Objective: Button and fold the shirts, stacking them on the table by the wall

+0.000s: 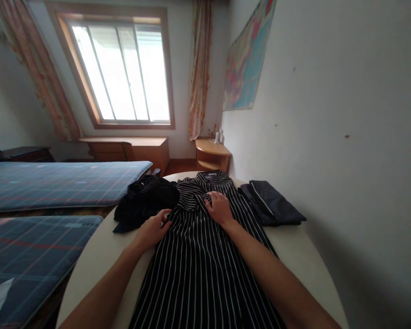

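Here's my left hand [154, 230] touching the striped garment [198, 256] at its left edge, my right hand [219, 208] on its bunched far part, whether either grip pinches cloth I can't tell, garment lying mid-counter [297, 251], dark bundle [145, 201] left, folded dark cloth [277, 205] right

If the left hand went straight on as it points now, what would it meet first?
The left hand would probably meet the black fabric garment with thin white stripes, right beside its fingers; exact contact is unclear.

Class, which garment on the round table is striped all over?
The middle garment, under the right hand; the left heap and right stack look mostly plain.
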Demonstrator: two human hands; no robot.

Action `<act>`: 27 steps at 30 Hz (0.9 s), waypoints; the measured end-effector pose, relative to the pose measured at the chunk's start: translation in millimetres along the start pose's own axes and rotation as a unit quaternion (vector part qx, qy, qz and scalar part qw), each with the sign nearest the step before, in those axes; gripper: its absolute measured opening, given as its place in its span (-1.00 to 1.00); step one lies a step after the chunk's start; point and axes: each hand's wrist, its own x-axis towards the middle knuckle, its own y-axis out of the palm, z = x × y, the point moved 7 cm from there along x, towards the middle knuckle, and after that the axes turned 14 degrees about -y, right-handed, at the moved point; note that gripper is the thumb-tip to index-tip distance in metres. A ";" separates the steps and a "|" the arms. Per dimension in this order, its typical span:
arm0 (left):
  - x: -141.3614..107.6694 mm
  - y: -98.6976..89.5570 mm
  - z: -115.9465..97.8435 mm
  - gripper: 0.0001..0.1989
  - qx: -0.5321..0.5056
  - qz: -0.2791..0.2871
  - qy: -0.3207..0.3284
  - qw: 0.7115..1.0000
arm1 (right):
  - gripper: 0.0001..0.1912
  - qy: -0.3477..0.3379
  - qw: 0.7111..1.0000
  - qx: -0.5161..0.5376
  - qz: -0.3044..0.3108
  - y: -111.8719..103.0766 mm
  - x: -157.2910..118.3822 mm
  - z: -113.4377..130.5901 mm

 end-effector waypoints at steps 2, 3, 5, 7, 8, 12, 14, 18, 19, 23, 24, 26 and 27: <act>0.3 0.3 0.0 -0.59 -0.001 -0.002 0.005 1.000 | -0.68 -0.076 0.996 0.019 -0.033 -15.7 -9.0 34.4; 0.8 0.4 0.3 -0.59 -0.002 0.000 0.006 1.000 | -0.73 -0.120 0.992 0.036 -0.026 -20.8 -16.4 54.8; 2.2 0.2 1.7 -0.59 -0.006 0.003 0.006 1.000 | -0.78 -0.230 0.970 0.081 0.022 -26.0 -38.2 101.1; 4.0 -1.4 4.7 -0.59 -0.004 -0.004 -0.005 1.000 | -0.69 -0.303 0.942 0.120 0.077 -27.7 -66.6 141.3; 4.8 -2.3 6.2 -0.60 -0.001 -0.010 -0.012 1.000 | -0.57 -0.313 0.935 0.134 0.100 -27.4 -80.6 155.7; 5.9 -4.6 9.6 -0.63 0.008 -0.022 -0.034 0.999 | -0.28 -0.355 0.901 0.166 0.186 -15.3 -131.1 196.6; 5.9 -4.6 9.9 -0.64 0.005 -0.023 -0.041 0.999 | -0.39 -0.425 0.867 0.166 0.200 -9.4 -150.5 213.8; 7.7 -3.6 11.6 -0.66 -0.011 -0.029 -0.046 0.998 | -0.61 -0.586 0.772 0.170 0.179 -7.2 -177.2 241.4; 8.7 -2.9 12.7 -0.66 -0.015 -0.029 -0.047 0.998 | -0.61 -0.599 0.763 0.173 0.169 -7.7 -179.1 245.2; 12.9 -1.6 18.8 -0.67 -0.044 -0.035 -0.052 0.997 | -0.70 -0.536 0.827 0.107 0.135 0.7 -171.8 249.4; 13.5 -1.8 20.2 -0.67 -0.049 -0.039 -0.055 0.997 | -0.71 -0.515 0.843 0.080 0.130 5.0 -170.8 249.3; 13.8 -2.1 21.3 -0.69 -0.049 -0.042 -0.059 0.996 | -0.71 -0.497 0.857 0.049 0.127 13.8 -172.4 250.3; 13.6 -1.9 21.0 -0.69 -0.046 -0.039 -0.060 0.996 | -0.70 -0.497 0.857 0.043 0.127 17.4 -173.9 251.1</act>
